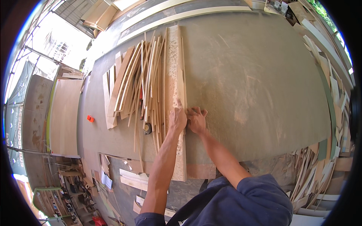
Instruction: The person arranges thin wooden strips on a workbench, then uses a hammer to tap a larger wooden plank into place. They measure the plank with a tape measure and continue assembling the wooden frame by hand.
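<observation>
Board: long, narrow wooden plank, pale tan, top face speckled with dark pits, slim strip running along its right side.
Board position: lengthwise on the grey worktable, near end toward the person, far end close to the long pale strips at the back.
Left hand: on the board, fingers forward; I can't tell if it's clamped or just pressing.
Right hand: just beside the board's right edge, fingers bent, near the left hand; I can't confirm a grip.
Left-side room: tight, I see thin wood strips heaped right alongside, tape measure at their near end.
Right-side room: wide, bare tabletop out to the curved-looking table edge, wood offcuts beyond.
</observation>
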A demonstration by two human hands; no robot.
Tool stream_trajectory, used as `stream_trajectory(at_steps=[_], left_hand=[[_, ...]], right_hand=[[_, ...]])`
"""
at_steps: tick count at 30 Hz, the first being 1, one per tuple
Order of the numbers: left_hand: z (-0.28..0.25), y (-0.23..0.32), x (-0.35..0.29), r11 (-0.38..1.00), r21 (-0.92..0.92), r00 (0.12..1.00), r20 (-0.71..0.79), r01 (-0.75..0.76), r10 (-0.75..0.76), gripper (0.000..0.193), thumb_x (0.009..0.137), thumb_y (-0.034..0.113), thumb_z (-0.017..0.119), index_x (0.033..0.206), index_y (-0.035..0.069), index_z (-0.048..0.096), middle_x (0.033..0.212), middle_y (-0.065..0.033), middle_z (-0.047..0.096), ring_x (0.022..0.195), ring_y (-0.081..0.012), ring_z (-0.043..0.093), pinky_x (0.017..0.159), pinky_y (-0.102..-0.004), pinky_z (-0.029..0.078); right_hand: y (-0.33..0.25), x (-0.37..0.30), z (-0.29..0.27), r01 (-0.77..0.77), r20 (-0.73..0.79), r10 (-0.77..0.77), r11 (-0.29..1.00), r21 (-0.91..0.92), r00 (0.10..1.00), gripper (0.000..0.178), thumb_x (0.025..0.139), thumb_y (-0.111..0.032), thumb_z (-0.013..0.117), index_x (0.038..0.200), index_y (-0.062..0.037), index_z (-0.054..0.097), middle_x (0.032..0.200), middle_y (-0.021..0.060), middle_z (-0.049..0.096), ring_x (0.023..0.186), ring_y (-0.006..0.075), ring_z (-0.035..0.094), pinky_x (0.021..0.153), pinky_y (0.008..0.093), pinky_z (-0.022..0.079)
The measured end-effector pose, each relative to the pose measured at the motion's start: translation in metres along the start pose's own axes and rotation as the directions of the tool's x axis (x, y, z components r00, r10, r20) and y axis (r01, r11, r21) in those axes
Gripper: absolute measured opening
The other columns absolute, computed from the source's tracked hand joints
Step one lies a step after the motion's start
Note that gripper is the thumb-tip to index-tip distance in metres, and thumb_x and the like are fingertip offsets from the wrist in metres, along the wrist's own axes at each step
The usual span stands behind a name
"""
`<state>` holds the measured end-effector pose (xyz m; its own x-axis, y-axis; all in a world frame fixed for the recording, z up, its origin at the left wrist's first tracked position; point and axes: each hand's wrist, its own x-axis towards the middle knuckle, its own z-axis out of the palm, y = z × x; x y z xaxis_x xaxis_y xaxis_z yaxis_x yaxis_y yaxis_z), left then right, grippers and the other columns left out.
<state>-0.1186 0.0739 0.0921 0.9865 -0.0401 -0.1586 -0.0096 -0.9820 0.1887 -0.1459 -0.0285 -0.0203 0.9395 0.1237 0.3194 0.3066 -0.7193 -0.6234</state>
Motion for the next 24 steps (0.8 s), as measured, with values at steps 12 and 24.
stream_trajectory(at_steps=[12, 24], left_hand=[[-0.003, 0.009, -0.004, 0.996, 0.017, 0.996, 0.035, 0.086, -0.087, 0.075, 0.085, -0.001, 0.051, 0.154, -0.005, 0.023, 0.092, -0.0293, 0.068, 0.087, -0.0419, 0.069, 0.077, -0.0488, 0.055], [-0.001, 0.013, 0.0, 0.991, 0.049, 0.991, 0.045, 0.121, -0.123, 0.068, 0.091, 0.0, 0.045, 0.155, -0.003, 0.023, 0.094, -0.0274, 0.069, 0.088, -0.0396, 0.07, 0.076, -0.0482, 0.057]], right_hand=[[0.018, 0.056, 0.005, -0.027, 0.017, 0.027, 0.999, -0.021, 0.999, 0.025, 0.068, -0.01, 0.073, 0.089, -0.023, 0.079, 0.122, -0.0029, 0.065, 0.124, 0.0242, 0.047, 0.101, 0.0548, 0.025], [0.028, 0.06, 0.026, 0.021, -0.134, -0.022, 1.0, -0.01, 0.991, 0.013, 0.077, -0.013, 0.067, 0.085, -0.0126, 0.077, 0.104, 0.0048, 0.068, 0.115, 0.0258, 0.054, 0.106, 0.0583, 0.026]])
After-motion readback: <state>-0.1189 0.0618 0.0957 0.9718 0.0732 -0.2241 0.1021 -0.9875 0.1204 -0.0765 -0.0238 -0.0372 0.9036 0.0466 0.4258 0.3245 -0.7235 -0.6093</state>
